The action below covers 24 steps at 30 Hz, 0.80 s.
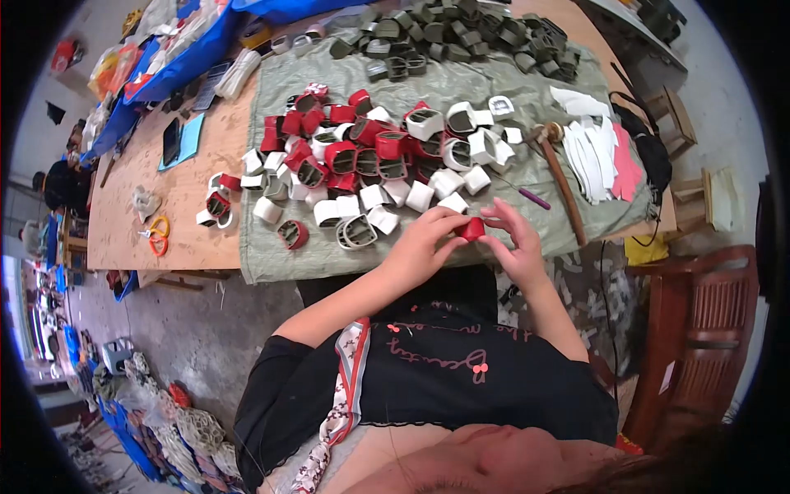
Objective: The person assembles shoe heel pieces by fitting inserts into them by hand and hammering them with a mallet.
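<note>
One small red piece [471, 229] sits between two bare hands, raised in front of the near part of the green sheet [280, 259]. The left hand [421, 244] pinches it between thumb and fingertips; the right hand [517, 247] curves round the other side, thumb at its edge and forefinger arched, though I cannot tell whether it grips or merely steadies. Since only fingertips meet so little a thing, it could slip if the left pinch loosens, and the table's edge is near enough that it might drop to the floor, where pale scraps [568, 288] lie. A careless sweep of the left hand could also scatter the nearest white pieces [383, 220], and the thin shaft of the purple-handled tool [535, 198] might prick a straying finger. The piece is bright red, short and blocky, with smooth-looking faces; fingers cover much of it, so its inside stays hidden. Beyond lies a loose heap of red pieces [390, 145] and white ones, many hollow, with a hammer [562, 181] and white strips [588, 156] to the right and dark green pieces [469, 37] at the far side.
</note>
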{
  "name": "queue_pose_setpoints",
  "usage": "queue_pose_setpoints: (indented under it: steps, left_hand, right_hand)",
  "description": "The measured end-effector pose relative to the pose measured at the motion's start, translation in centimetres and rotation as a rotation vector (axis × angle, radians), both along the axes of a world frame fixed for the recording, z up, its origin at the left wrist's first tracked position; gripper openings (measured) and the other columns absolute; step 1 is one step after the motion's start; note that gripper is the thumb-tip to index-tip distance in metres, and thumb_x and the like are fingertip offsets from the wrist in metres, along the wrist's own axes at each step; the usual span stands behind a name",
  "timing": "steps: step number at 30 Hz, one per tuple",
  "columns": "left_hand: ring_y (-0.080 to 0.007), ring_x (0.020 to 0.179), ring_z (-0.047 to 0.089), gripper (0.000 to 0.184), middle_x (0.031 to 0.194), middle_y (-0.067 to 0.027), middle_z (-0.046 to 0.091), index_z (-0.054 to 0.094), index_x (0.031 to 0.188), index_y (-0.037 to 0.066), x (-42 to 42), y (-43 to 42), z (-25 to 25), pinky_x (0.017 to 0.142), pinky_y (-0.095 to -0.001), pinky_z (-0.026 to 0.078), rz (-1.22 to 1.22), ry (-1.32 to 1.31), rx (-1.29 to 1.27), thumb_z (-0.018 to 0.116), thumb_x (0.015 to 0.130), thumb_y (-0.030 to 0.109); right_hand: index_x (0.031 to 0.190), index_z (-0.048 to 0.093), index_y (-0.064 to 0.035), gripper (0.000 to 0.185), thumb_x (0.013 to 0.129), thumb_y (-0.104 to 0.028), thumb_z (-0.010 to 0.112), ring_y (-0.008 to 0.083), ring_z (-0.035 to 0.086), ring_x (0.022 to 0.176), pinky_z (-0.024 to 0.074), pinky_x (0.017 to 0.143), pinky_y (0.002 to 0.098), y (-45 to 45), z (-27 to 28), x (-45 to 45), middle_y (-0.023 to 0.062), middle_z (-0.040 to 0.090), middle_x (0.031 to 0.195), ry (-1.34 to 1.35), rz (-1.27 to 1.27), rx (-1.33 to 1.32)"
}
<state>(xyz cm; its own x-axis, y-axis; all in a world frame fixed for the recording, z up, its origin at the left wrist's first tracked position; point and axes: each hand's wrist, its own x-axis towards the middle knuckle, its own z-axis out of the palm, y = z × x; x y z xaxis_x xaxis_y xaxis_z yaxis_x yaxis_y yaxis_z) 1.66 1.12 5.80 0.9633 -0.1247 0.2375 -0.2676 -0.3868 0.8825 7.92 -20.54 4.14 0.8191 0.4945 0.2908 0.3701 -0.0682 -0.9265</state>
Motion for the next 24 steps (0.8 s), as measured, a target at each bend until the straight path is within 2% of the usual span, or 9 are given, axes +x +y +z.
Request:
queue_pose_setpoints:
  steps: [1,4,7,11,20,21,24]
  left_hand:
    - [-0.0299,0.104,0.068,0.037,0.119,-0.0148,0.065,0.065,0.123,0.000,0.0,-0.5,-0.5,0.088,-0.0380,0.057,-0.011,0.006,-0.002,0.073,0.087,0.002]
    - [-0.0368,0.102,0.066,0.033,0.117,-0.0165,0.065,0.064,0.123,0.001,-0.1,-0.9,-1.6,0.085,-0.0409,0.055,0.032,-0.145,0.109,0.070,0.091,0.008]
    - [-0.0381,0.102,0.065,0.033,0.118,-0.0172,0.065,0.063,0.124,0.002,-1.0,-0.9,-2.4,0.086,-0.0424,0.054,0.015,-0.107,0.160,0.069,0.092,0.011]
    - [-0.0391,0.103,0.064,0.034,0.118,-0.0174,0.065,0.062,0.125,0.002,-1.3,-1.0,-2.9,0.087,-0.0438,0.054,0.058,-0.079,0.205,0.068,0.093,0.014]
    - [-0.0395,0.103,0.063,0.036,0.117,-0.0176,0.063,0.059,0.125,0.001,-1.1,-0.5,-3.3,0.085,-0.0447,0.053,0.013,-0.135,0.217,0.068,0.093,0.016]
    - [-0.0395,0.103,0.063,0.036,0.117,-0.0176,0.063,0.059,0.125,0.001,-1.1,-0.7,-3.5,0.085,-0.0447,0.053,0.013,-0.134,0.216,0.068,0.093,0.016]
    - [-0.0373,0.104,0.061,0.035,0.115,-0.0172,0.061,0.057,0.122,-0.001,-1.0,-1.7,-4.3,0.086,-0.0440,0.052,0.101,-0.229,0.400,0.066,0.092,0.016]
  right_hand:
    - [0.144,0.051,-0.0048,0.070,0.081,0.000,0.080,0.0247,0.067,0.114,0.0516,0.099,0.0368,-0.3,-0.5,0.2,0.0135,0.069,0.122,0.011,0.006,-0.041]
    - [0.141,0.056,-0.0069,0.066,0.080,-0.003,0.080,0.0256,0.068,0.110,0.0503,0.100,0.0371,-0.8,-1.0,0.8,0.0113,0.071,0.118,0.029,0.027,-0.116]
    - [0.136,0.060,-0.0069,0.061,0.079,-0.002,0.081,0.0233,0.068,0.110,0.0531,0.093,0.0351,-0.8,-0.5,1.2,0.0106,0.072,0.112,-0.175,0.101,-0.179]
    - [0.138,0.059,-0.0073,0.063,0.079,-0.006,0.082,0.0259,0.068,0.104,0.0517,0.093,0.0370,-0.2,0.1,1.5,0.0104,0.072,0.110,-0.311,0.200,-0.242]
    - [0.143,0.053,-0.0076,0.071,0.079,-0.009,0.082,0.0302,0.067,0.102,0.0498,0.096,0.0413,0.0,0.8,2.4,0.0110,0.070,0.112,-0.303,0.282,-0.327]
    - [0.143,0.052,-0.0071,0.070,0.080,-0.009,0.081,0.0309,0.066,0.103,0.0497,0.096,0.0415,0.1,0.6,2.4,0.0116,0.069,0.115,-0.372,0.278,-0.337]
    - [0.144,0.050,-0.0061,0.069,0.081,-0.008,0.080,0.0322,0.065,0.106,0.0496,0.096,0.0418,0.2,-0.4,2.1,0.0129,0.067,0.119,-0.507,0.265,-0.359]
